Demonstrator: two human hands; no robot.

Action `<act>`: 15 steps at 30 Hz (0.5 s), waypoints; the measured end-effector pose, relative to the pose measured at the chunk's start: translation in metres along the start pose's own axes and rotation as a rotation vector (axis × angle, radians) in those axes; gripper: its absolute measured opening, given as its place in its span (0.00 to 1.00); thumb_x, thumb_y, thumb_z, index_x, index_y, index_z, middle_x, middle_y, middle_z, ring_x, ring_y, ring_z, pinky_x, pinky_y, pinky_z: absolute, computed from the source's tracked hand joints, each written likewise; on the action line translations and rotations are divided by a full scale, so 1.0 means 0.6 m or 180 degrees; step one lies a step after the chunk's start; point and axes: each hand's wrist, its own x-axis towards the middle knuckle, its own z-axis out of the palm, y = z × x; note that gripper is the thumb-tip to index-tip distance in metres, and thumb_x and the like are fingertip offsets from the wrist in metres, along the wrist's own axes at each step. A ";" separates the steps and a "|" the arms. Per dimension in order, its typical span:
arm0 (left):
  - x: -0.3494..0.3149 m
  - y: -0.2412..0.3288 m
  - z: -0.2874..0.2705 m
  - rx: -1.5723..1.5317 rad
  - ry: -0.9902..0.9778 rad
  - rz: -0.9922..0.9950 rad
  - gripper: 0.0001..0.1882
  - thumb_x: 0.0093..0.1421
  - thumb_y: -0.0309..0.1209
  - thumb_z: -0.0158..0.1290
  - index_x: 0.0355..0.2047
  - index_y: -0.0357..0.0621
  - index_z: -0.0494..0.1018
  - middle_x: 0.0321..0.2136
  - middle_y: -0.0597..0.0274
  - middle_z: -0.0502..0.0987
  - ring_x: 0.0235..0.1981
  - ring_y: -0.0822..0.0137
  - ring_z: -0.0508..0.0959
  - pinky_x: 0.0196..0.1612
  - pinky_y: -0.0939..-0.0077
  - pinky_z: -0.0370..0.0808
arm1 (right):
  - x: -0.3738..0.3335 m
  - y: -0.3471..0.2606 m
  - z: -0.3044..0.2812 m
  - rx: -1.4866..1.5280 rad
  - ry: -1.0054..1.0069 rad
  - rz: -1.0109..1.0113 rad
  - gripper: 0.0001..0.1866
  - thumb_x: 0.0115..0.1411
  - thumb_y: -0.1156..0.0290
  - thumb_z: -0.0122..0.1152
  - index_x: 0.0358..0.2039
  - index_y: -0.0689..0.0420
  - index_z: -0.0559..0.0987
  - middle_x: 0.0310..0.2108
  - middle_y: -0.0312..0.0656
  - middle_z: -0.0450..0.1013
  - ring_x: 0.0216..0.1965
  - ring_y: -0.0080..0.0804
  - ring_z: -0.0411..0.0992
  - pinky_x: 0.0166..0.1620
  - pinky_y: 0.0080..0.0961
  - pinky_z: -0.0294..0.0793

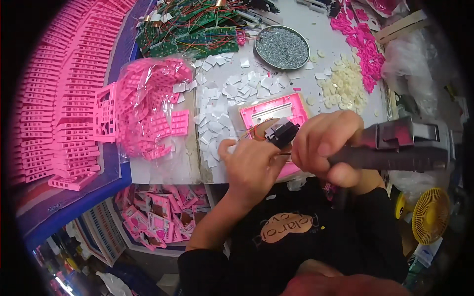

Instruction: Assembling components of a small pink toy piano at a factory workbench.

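Note:
My right hand (pixel 328 140) is wrapped round a dark grey power screwdriver (pixel 400 158), which lies sideways with its thin bit pointing left. The bit's tip runs to the fingers of my left hand (pixel 252 165), which pinch a small black mechanism with a metal face (pixel 284 134). Wires trail from that part on its left side. Beneath both hands sits a pink plastic housing (pixel 296 114) with a silvery strip across it. My fingers hide the near part of the housing and the exact spot where the bit touches.
A round tin of small screws (pixel 281 48) stands beyond the housing. White square pieces (pixel 215 130) and cream discs (pixel 345 86) are scattered around it. Green circuit boards (pixel 197 42) lie at the back, bagged pink parts (pixel 153 108) left, a yellow fan (pixel 430 215) lower right.

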 end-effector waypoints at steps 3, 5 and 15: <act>-0.012 -0.001 0.001 0.0331 0.0376 -0.0478 0.18 0.45 0.35 0.70 0.35 0.49 0.77 0.33 0.73 0.78 0.36 0.66 0.74 0.47 0.61 0.57 | 0.004 0.018 -0.009 -0.0251 0.0094 -0.0131 0.16 0.60 0.67 0.68 0.45 0.54 0.72 0.17 0.33 0.68 0.18 0.27 0.67 0.25 0.28 0.70; -0.036 -0.026 0.014 0.0427 0.0279 -0.0442 0.21 0.44 0.37 0.70 0.38 0.49 0.77 0.35 0.72 0.78 0.38 0.65 0.73 0.47 0.61 0.57 | 0.006 0.029 -0.015 -0.0549 0.0095 -0.0141 0.16 0.60 0.68 0.67 0.45 0.54 0.71 0.17 0.32 0.67 0.19 0.28 0.66 0.26 0.29 0.71; -0.043 -0.058 0.015 0.0636 0.0208 -0.0008 0.23 0.45 0.40 0.69 0.42 0.49 0.78 0.38 0.72 0.79 0.38 0.66 0.74 0.45 0.62 0.57 | 0.018 0.059 -0.030 -0.0764 -0.0261 -0.0097 0.16 0.61 0.69 0.65 0.46 0.54 0.71 0.17 0.35 0.68 0.20 0.30 0.68 0.28 0.31 0.73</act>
